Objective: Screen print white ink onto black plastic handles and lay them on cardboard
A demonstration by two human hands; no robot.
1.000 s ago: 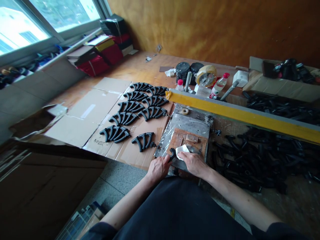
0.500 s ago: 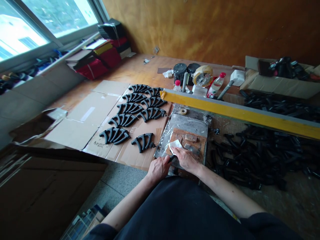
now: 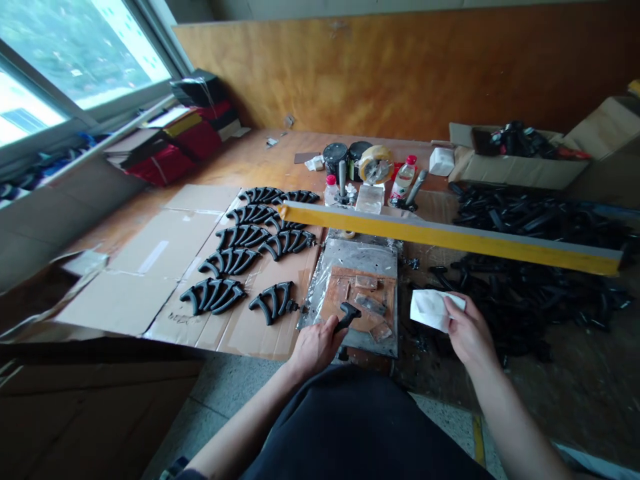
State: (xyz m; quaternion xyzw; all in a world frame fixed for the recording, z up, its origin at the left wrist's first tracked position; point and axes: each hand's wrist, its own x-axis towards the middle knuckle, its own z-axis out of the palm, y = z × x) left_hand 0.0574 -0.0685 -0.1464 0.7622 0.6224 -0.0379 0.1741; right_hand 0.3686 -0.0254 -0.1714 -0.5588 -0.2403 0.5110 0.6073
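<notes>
My left hand (image 3: 314, 345) is closed round the lower end of a black curved handle-like part (image 3: 349, 312), whose wider end points up and away from me. To the right, my right hand (image 3: 469, 330) pinches a folded white cloth or paper wipe (image 3: 431, 309) at its right edge, in front of a heap of loose black parts (image 3: 510, 307). Beyond the left hand lies a metal plate (image 3: 345, 257) bearing a brown board (image 3: 345, 287) with several small blocks. Rows of similar black parts (image 3: 233, 260) rest on flattened cardboard (image 3: 160, 293) to the left.
A yellow-faced bar (image 3: 450, 237) crosses above the bench. Behind it stand black tins (image 3: 335, 159), a tape roll (image 3: 376, 165), a red-capped bottle (image 3: 403, 179) and a white block (image 3: 442, 161). An open carton (image 3: 525, 170) sits at back right, red and black bundles (image 3: 163, 160) by the window.
My right hand has moved right with the white wipe, away from the black part. My left hand still holds that part, now uncovered. The view has shifted somewhat.
</notes>
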